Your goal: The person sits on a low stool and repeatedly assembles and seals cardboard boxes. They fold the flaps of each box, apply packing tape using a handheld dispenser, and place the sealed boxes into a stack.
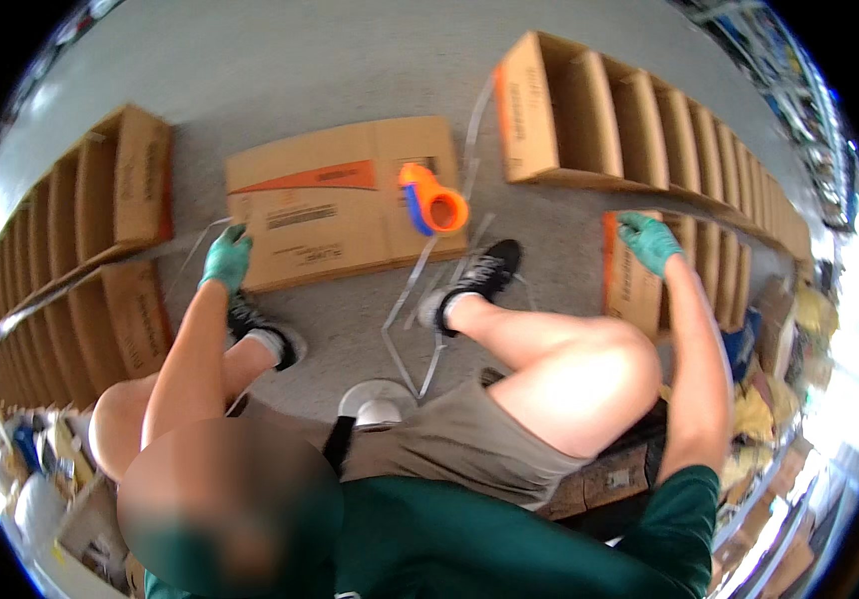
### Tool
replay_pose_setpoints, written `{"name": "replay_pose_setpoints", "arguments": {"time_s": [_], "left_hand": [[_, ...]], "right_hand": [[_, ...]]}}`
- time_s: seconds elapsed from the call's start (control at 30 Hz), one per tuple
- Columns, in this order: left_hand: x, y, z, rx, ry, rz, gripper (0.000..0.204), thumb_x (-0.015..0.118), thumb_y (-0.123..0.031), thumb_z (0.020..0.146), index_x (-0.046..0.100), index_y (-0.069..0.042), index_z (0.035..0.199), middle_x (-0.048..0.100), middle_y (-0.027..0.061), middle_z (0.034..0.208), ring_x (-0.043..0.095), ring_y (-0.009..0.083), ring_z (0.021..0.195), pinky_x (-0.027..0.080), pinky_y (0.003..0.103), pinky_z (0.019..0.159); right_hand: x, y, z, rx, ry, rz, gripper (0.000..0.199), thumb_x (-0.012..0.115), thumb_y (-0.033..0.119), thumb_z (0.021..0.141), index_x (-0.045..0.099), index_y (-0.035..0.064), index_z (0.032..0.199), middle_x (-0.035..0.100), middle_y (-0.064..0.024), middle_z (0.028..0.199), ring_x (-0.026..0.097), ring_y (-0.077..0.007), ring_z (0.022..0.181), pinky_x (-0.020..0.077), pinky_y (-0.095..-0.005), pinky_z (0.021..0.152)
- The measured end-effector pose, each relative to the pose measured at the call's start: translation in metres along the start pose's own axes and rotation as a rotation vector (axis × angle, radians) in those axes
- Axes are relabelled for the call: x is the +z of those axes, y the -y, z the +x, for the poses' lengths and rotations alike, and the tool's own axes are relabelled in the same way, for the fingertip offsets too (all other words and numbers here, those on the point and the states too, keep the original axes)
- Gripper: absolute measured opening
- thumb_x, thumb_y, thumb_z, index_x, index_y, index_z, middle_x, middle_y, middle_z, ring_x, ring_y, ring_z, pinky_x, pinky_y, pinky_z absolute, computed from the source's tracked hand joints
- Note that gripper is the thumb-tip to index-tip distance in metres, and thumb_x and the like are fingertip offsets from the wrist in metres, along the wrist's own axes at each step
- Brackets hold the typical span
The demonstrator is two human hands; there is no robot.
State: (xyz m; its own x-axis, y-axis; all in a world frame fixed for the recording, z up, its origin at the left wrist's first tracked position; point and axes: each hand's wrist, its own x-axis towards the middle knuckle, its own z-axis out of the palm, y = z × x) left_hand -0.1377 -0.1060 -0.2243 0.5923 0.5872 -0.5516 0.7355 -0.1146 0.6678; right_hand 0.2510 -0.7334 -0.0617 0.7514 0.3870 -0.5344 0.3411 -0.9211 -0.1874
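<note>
Both my hands wear green gloves. My left hand (pixel 227 257) is curled beside the left edge of a flattened cardboard box (pixel 295 235); a thin pale strap (pixel 196 250) runs close by it, and what the fingers hold, if anything, cannot be made out. Held out over the front row of boxes at right, my right hand (pixel 650 243) has its fingers stretched toward the upper corner of a cardboard box (pixel 632 285). Whether it touches that box is unclear. An orange and blue tape dispenser (pixel 434 205) lies on the flattened box, toward its right side.
Rows of upright cardboard boxes stand at left (pixel 140 180) and right (pixel 529 115). Pale straps (pixel 397 299) lie across the grey floor (pixel 320 60) near my shoes. A round white base (pixel 378 399) stands between my legs. Mixed wrapped goods (pixel 759 409) are piled at far right.
</note>
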Motion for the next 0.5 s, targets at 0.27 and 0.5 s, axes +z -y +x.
{"name": "replay_pose_setpoints", "arguments": {"time_s": [0.27,0.5], "left_hand": [[-0.046,0.242,0.1,-0.418,-0.294,-0.952,0.05,0.034,-0.047,0.104,0.059,-0.008,0.121,0.065,0.0086,0.099,0.059,0.0228,0.089,0.047,0.032,0.083],[0.004,0.08,0.05,-0.334,-0.124,-0.554,0.05,0.05,-0.013,0.099,0.04,-0.009,0.147,0.062,0.0113,0.119,0.059,0.0203,0.095,0.048,0.036,0.086]], "right_hand": [[0.026,0.356,0.033,-0.55,0.462,-0.406,0.056,0.055,0.028,0.094,0.044,0.0156,0.147,0.062,-0.0215,0.127,0.061,-0.0363,0.116,0.0466,-0.0425,0.103],[0.178,0.323,0.052,-0.251,0.318,-0.503,0.055,0.05,0.023,0.095,0.042,0.0252,0.149,0.057,-0.0204,0.136,0.057,-0.0369,0.124,0.046,-0.0481,0.103]]}}
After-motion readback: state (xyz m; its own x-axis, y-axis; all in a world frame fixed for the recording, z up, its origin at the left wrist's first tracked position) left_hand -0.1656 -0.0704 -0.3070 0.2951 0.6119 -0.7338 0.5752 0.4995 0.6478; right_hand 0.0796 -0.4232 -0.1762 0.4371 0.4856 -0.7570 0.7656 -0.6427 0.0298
